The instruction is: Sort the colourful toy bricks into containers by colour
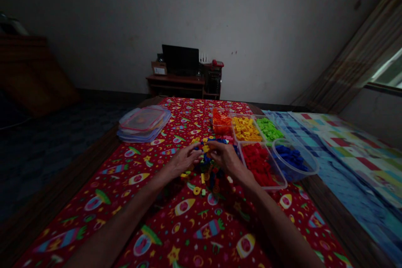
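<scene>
A mixed pile of plastic toy bricks (215, 179) lies on the red patterned tablecloth (185, 234), in blue, yellow, red and other colours. Over its near side, my right hand (226, 157) pinches a yellow toy brick (206, 148) between thumb and fingers. Just to the left, my left hand (184, 161) reaches over the pile's edge, fingers stretched and apart from the thumb. I see nothing in its grasp, though its fingertips come close to the yellow brick. Dim light and the hands hide part of the pile.
Clear tubs stand right of the pile: orange pieces (221, 119), yellow bricks (246, 129), green bricks (269, 129), red bricks (259, 164) and, in a round tub, blue bricks (290, 158). Stacked plastic lids (143, 122) lie at the left. A bed (348, 163) adjoins the table's right side.
</scene>
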`<state>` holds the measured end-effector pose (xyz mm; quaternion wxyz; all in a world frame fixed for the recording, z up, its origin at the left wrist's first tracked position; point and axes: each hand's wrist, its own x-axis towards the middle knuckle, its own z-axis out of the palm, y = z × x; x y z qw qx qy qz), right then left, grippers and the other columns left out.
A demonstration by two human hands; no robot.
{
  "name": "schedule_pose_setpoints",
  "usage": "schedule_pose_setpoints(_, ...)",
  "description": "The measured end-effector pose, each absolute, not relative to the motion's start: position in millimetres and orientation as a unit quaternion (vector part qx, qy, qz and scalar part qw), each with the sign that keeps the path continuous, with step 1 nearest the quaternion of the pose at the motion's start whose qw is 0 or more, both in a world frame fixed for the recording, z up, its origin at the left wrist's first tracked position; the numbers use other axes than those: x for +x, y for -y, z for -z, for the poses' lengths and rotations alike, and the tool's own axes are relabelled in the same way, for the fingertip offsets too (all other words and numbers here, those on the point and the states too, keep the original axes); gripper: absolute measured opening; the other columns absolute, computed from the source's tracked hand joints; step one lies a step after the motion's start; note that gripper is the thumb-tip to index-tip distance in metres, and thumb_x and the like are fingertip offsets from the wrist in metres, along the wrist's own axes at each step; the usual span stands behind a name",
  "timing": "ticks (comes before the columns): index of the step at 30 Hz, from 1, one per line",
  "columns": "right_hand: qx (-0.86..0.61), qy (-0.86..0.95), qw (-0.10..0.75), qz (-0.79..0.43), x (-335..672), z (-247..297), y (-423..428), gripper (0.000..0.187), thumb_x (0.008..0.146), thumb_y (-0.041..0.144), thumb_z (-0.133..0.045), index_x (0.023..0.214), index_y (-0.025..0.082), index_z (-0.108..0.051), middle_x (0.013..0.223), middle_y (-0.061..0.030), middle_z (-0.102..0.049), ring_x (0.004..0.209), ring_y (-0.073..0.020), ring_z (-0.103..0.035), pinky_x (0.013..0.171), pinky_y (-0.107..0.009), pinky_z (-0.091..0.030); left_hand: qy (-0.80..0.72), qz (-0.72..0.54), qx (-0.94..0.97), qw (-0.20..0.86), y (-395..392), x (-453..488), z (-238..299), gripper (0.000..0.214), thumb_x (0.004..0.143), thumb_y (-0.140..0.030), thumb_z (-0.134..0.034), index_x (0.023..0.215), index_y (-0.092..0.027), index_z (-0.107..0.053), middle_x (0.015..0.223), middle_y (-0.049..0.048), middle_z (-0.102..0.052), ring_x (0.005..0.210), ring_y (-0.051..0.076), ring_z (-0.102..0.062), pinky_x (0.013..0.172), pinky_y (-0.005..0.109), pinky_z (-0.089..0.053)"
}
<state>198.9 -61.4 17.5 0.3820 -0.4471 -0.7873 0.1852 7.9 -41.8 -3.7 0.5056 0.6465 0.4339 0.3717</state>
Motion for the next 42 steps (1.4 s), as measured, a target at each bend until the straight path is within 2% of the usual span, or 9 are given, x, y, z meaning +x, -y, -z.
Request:
schedule_pose_setpoints(6, -0.569, 0.754, 0.328, 0.007, 275, -64, 6, 0.035, 0.077, 0.012, -0.053, 0.109, 0.014, -0.069, 0.083, -0.0098, -0.073, 0.072, -0.0179, -0.064, 0.068, -0.026, -0.046, -0.515, -0.302, 0.762, 0.250, 27, -33, -15, 0.050, 0.082, -0.050, -0.048, 0.116, -0.018, -0.065, 0.110, 0.0097, -0.071, 0.099, 0.027, -0.065, 0.085, 0.034, -0.049)
schedule_pose_setpoints(11, -0.656, 0.724, 0.199, 0.076, 319, -81, -28, 0.037, 0.078, 0.010, -0.053, 0.113, 0.009, -0.067, 0.101, -0.0177, -0.071, 0.091, -0.0241, -0.065, 0.079, -0.031, -0.047, -0.538, -0.193, 0.802, 0.174, 20, -62, -9, 0.043, 0.082, -0.043, -0.050, 0.111, -0.017, -0.067, 0.107, 0.0118, -0.071, 0.095, 0.027, -0.065, 0.084, 0.032, -0.046)
schedule_pose_setpoints(14, -0.659, 0.729, 0.167, 0.079, 319, -81, -28, 0.042, 0.079, 0.013, -0.056, 0.121, 0.009, -0.062, 0.104, -0.0189, -0.070, 0.095, -0.0252, -0.064, 0.081, -0.032, -0.046, -0.558, -0.127, 0.800, 0.181, 18, -69, -3, 0.044, 0.077, -0.042, -0.056, 0.113, -0.018, -0.066, 0.104, 0.0120, -0.071, 0.093, 0.026, -0.065, 0.081, 0.031, -0.046)
schedule_pose_setpoints(17, -0.609, 0.766, 0.197, 0.061, 298, -77, -13, 0.040, 0.083, 0.013, -0.050, 0.122, 0.009, -0.060, 0.098, -0.0170, -0.070, 0.086, -0.0223, -0.064, 0.076, -0.030, -0.045, -0.560, -0.071, 0.794, 0.224, 20, -66, 0, 0.040, 0.067, -0.035, -0.065, 0.105, -0.021, -0.069, 0.099, 0.0083, -0.072, 0.089, 0.024, -0.065, 0.075, 0.027, -0.046)
schedule_pose_setpoints(21, -0.537, 0.811, 0.232, 0.006, 253, -64, 21, 0.027, 0.084, 0.011, -0.045, 0.101, 0.012, -0.066, 0.078, -0.0093, -0.068, 0.067, -0.0162, -0.057, 0.064, -0.026, -0.039, -0.550, -0.058, 0.792, 0.258, 25, -51, -1, 0.033, 0.064, -0.024, -0.061, 0.095, -0.022, -0.071, 0.086, 0.0033, -0.072, 0.077, 0.020, -0.065, 0.063, 0.023, -0.044)
schedule_pose_setpoints(25, -0.480, 0.845, 0.229, -0.052, 212, -42, 48, 0.018, 0.083, 0.010, -0.047, 0.087, 0.015, -0.064, 0.068, -0.0038, -0.061, 0.059, -0.0124, -0.048, 0.058, -0.024, -0.032, -0.541, -0.069, 0.798, 0.256, 28, -40, -4, 0.025, 0.069, -0.029, -0.057, 0.086, -0.018, -0.070, 0.077, 0.0037, -0.069, 0.069, 0.019, -0.062, 0.059, 0.023, -0.041)
schedule_pose_setpoints(30, -0.479, 0.854, 0.202, -0.021, 179, -9, 59, 0.018, 0.089, 0.014, -0.046, 0.094, 0.014, -0.063, 0.082, -0.0077, -0.063, 0.072, -0.0154, -0.052, 0.064, -0.025, -0.034, -0.521, -0.134, 0.823, 0.184, 23, -36, 10, 0.030, 0.078, -0.045, -0.053, 0.075, -0.018, -0.065, 0.076, 0.0060, -0.065, 0.070, 0.020, -0.058, 0.062, 0.026, -0.040)
schedule_pose_setpoints(35, -0.470, 0.861, 0.192, 0.029, 162, 17, 61, 0.022, 0.092, 0.022, -0.050, 0.109, 0.014, -0.061, 0.103, -0.0138, -0.062, 0.098, -0.0237, -0.052, 0.080, -0.032, -0.039, -0.507, -0.207, 0.822, 0.154, 25, -25, 29, 0.019, 0.076, -0.037, -0.057, 0.075, -0.018, -0.061, 0.080, 0.0063, -0.064, 0.076, 0.020, -0.057, 0.069, 0.028, -0.042)
schedule_pose_setpoints(42, -0.453, 0.866, 0.212, 0.004, 164, 28, 52, 0.016, 0.092, 0.020, -0.048, 0.099, 0.015, -0.062, 0.089, -0.0090, -0.064, 0.087, -0.0197, -0.054, 0.075, -0.028, -0.039, -0.541, -0.268, 0.754, 0.258, 19, -21, 22, 0.018, 0.067, -0.037, -0.061, 0.072, -0.020, -0.062, 0.066, -0.0001, -0.064, 0.064, 0.017, -0.058, 0.062, 0.026, -0.042)
